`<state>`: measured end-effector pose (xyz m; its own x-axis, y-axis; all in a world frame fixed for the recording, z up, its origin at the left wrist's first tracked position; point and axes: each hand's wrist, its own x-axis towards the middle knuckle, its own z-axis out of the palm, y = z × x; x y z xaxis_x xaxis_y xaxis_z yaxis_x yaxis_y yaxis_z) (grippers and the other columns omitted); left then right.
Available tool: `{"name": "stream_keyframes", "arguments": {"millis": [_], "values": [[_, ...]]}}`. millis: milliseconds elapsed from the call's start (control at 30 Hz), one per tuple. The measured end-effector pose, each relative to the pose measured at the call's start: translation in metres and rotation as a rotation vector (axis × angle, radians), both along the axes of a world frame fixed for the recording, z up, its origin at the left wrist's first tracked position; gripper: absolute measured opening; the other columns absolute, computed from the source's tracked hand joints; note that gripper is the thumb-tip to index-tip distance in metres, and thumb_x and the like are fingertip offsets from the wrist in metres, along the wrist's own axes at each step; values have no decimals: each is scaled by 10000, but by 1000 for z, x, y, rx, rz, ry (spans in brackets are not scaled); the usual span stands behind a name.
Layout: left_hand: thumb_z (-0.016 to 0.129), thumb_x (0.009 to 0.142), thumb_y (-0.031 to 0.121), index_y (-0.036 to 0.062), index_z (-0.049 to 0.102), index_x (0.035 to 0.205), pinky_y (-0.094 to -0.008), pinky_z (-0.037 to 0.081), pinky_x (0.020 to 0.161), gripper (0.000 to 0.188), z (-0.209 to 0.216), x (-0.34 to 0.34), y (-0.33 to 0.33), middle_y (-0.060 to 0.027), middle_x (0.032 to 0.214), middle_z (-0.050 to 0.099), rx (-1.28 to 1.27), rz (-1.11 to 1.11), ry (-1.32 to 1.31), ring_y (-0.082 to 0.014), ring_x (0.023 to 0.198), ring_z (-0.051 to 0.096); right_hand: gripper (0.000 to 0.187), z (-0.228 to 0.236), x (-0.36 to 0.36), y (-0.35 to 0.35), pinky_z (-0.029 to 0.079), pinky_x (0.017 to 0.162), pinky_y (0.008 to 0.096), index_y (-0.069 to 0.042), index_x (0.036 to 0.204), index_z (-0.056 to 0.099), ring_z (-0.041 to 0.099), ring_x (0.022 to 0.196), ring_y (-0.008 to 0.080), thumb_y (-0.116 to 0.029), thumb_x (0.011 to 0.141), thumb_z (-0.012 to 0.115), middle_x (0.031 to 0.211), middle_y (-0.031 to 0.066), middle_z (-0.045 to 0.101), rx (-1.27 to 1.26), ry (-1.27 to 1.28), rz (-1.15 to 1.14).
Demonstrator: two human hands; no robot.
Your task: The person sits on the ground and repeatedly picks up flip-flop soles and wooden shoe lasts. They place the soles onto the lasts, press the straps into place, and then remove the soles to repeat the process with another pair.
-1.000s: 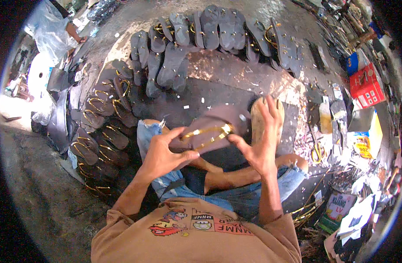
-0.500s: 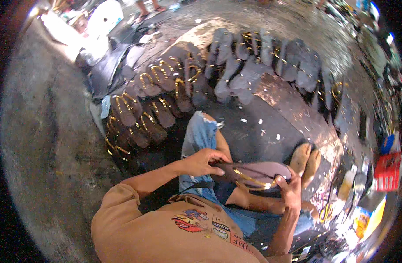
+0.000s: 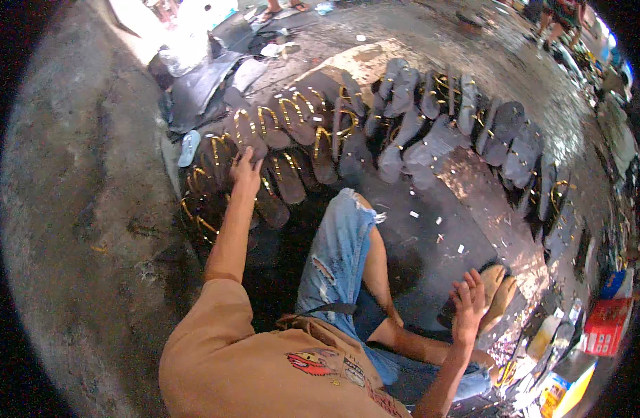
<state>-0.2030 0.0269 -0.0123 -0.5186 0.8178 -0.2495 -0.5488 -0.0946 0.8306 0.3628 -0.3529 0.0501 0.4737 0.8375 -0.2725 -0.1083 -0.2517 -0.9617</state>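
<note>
My left hand [image 3: 246, 173] is stretched out to the row on the floor, its fingers closed on the heel end of a dark sandal [image 3: 250, 135] with gold straps. That sandal stands at the left end of the upper row, beside other brown sandals [image 3: 271, 134] with gold straps. My right hand [image 3: 468, 301] hovers over the dark mat with its fingers apart and nothing in them. Just beside it are two tan foot-shaped forms [image 3: 500, 299].
Grey soles and sandals [image 3: 404, 90] continue the arc to the right. White scraps [image 3: 461, 249] dot the dark mat [image 3: 404, 244]. A red box [image 3: 606, 327] stands at right. Dark sheets [image 3: 198, 90] lie at the far left. People's legs show at the far edge.
Both hands held a gold-strapped sandal over my lap. My left hand has moved out to the row with it; my right hand has let go and opened. The view has shifted.
</note>
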Motion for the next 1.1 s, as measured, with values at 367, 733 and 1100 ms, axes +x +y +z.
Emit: {"name": "stream_keyframes", "arguments": {"millis": [367, 733, 1100], "values": [[920, 812, 383, 42, 568, 1360, -511, 568, 984, 736, -15, 257, 0, -149, 1317, 634, 77, -785, 1908, -376, 1252, 625, 598, -4, -11, -24, 500, 1054, 396, -42, 1545, 480, 614, 1222, 266, -197, 1016, 712, 1500, 178, 529, -67, 3, -139], [873, 786, 225, 81, 540, 1323, -555, 562, 988, 648, -19, 247, 55, -160, 1305, 595, -344, -908, 986, -341, 1130, 628, 573, -9, -26, -31, 553, 941, 360, -19, 1523, 498, 661, 1151, 231, -242, 1036, 703, 1474, 169, 522, 28, -56, -115], [505, 934, 235, 8, 596, 1405, -561, 529, 1075, 531, 76, 268, -174, -228, 1349, 667, -4, -1037, -426, -409, 1262, 636, 534, -23, -37, -18, 543, 962, 341, -19, 1492, 523, 653, 1118, 202, -307, 1069, 676, 1337, 125, 622, 27, 3, -78]]}}
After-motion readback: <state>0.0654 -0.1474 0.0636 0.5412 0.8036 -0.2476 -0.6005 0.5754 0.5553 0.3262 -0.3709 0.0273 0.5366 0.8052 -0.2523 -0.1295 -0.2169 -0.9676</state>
